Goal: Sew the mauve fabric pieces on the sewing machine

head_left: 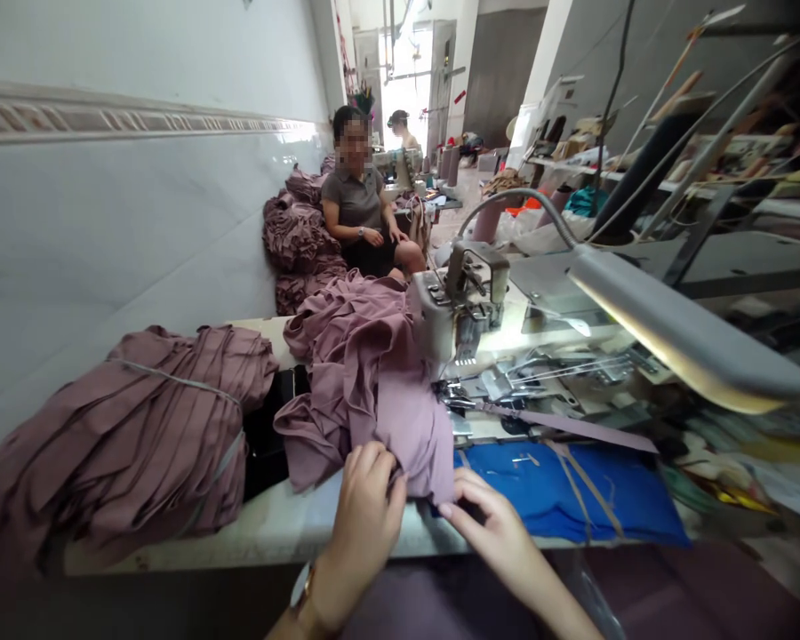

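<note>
A heap of mauve fabric (373,373) lies on the sewing table, to the left of and in front of the sewing machine head (440,311). My left hand (366,498) is closed on the near edge of this cloth, the fingers bent over it and the thumb pressed in. Its lower right corner is pinched between the thumb and fingers of my right hand (484,516). A narrow mauve strip (573,428) runs out to the right from the metal guides beside the needles. Part of the cloth's edge is hidden under my left fingers.
A tied bundle of mauve pieces (166,400) lies at the left. Blue fabric (566,493) covers the table's front right, under a grey lamp (686,329) on a bent neck. Behind the machine a person (356,204) sits near piled cloth (303,231); another person is farther back.
</note>
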### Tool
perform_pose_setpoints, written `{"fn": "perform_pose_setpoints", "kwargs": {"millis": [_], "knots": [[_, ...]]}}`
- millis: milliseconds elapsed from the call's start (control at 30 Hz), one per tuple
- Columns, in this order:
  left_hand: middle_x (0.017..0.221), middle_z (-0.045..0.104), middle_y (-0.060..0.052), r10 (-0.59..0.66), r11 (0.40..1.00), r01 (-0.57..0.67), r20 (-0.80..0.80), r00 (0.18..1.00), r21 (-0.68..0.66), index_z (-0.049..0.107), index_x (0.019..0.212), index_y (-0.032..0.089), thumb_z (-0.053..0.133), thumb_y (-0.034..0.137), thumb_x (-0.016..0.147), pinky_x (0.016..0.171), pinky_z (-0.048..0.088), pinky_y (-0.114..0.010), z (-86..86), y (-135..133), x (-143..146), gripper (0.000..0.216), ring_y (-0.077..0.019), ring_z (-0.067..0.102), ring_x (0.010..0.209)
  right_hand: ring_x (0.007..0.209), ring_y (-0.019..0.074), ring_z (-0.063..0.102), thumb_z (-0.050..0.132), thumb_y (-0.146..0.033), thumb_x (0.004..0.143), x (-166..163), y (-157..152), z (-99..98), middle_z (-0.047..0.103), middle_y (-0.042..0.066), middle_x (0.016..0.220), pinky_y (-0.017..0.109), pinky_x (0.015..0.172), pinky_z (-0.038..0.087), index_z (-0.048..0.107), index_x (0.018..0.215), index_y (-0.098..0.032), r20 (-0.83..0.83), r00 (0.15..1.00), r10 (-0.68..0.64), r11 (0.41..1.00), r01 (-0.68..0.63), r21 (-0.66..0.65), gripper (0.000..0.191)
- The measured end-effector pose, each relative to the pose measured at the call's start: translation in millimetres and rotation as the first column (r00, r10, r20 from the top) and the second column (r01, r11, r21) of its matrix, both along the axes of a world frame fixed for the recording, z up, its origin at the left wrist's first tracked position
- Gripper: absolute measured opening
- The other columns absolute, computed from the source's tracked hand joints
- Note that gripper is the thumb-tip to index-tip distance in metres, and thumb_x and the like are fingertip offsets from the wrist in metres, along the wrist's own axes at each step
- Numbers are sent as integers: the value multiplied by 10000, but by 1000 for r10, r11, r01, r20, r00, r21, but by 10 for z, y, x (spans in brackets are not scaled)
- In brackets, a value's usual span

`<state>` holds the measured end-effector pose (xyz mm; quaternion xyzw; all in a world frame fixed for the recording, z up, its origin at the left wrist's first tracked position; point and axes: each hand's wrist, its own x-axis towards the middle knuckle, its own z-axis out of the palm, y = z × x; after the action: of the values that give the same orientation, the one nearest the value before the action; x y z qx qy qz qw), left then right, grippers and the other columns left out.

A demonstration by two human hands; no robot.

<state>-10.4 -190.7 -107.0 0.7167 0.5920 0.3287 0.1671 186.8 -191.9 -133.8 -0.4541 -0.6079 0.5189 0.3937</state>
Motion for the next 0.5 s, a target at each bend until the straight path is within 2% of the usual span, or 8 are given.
{"fn": "perform_pose_setpoints", "kwargs": {"millis": [67, 100, 167, 200, 267, 333, 400, 500], "knots": [[812, 511, -13, -66, 991, 90, 222, 973, -101, 476, 812, 194, 458, 261, 922, 730, 407, -296, 174, 106, -107, 131, -180, 502, 794, 819, 245, 583, 695, -500, 777, 12, -88, 115, 646, 59, 824, 354, 806, 463, 706, 775, -202, -211, 975, 66, 986, -96, -137, 298], [776, 485, 6, -87, 976, 147, 336, 938, -158, 462, 817, 196, 455, 290, 927, 684, 399, -267, 297, 167, -167, 145, -158, 487, 744, 773, 239, 586, 709, -552, 741, 29, -146, 159, 651, 59, 805, 354, 767, 477, 720, 829, -205, -352, 933, 71, 963, -157, -220, 357], [715, 425, 36, -114, 936, 256, 483, 868, -240, 435, 815, 202, 446, 338, 934, 598, 365, -225, 529, 256, -255, 182, -125, 436, 654, 687, 215, 579, 730, -597, 690, 75, -273, 188, 650, 52, 761, 335, 686, 483, 722, 895, -207, -571, 821, 9, 909, -244, -337, 441], [703, 406, 43, -131, 923, 288, 498, 858, -255, 428, 808, 203, 446, 344, 934, 584, 354, -216, 611, 274, -272, 190, -116, 420, 638, 669, 205, 572, 744, -585, 682, 99, -333, 169, 645, 47, 748, 322, 665, 475, 719, 886, -204, -618, 785, -38, 897, -245, -368, 433], [719, 417, 40, -180, 918, 307, 429, 885, -249, 436, 811, 202, 470, 315, 917, 601, 358, -211, 672, 263, -247, 159, -113, 433, 652, 668, 184, 557, 766, -522, 700, 139, -428, 72, 629, 35, 727, 291, 653, 451, 706, 814, -191, -599, 795, -98, 898, -188, -397, 355], [783, 479, 17, -237, 925, 313, 317, 918, -216, 456, 823, 202, 494, 267, 892, 680, 397, -222, 622, 221, -174, 102, -133, 505, 737, 671, 169, 537, 765, -482, 729, 168, -472, -64, 605, 15, 708, 268, 652, 427, 685, 767, -180, -509, 851, -131, 910, -101, -403, 315], [911, 560, -36, -286, 927, 333, 249, 925, -171, 467, 823, 203, 504, 230, 869, 832, 425, -270, 536, 198, -97, 65, -196, 572, 947, 672, 162, 520, 745, -471, 761, 183, -458, -180, 581, -4, 694, 261, 660, 414, 660, 751, -180, -415, 897, -151, 920, -26, -391, 304], [1066, 605, -104, -285, 943, 317, 241, 928, -105, 472, 818, 207, 492, 208, 861, 993, 388, -361, 462, 269, -31, 48, -284, 489, 1248, 651, 163, 513, 698, -483, 801, 167, -328, -248, 562, -21, 673, 261, 645, 412, 629, 738, -192, -325, 926, -190, 934, 68, -351, 305]]}}
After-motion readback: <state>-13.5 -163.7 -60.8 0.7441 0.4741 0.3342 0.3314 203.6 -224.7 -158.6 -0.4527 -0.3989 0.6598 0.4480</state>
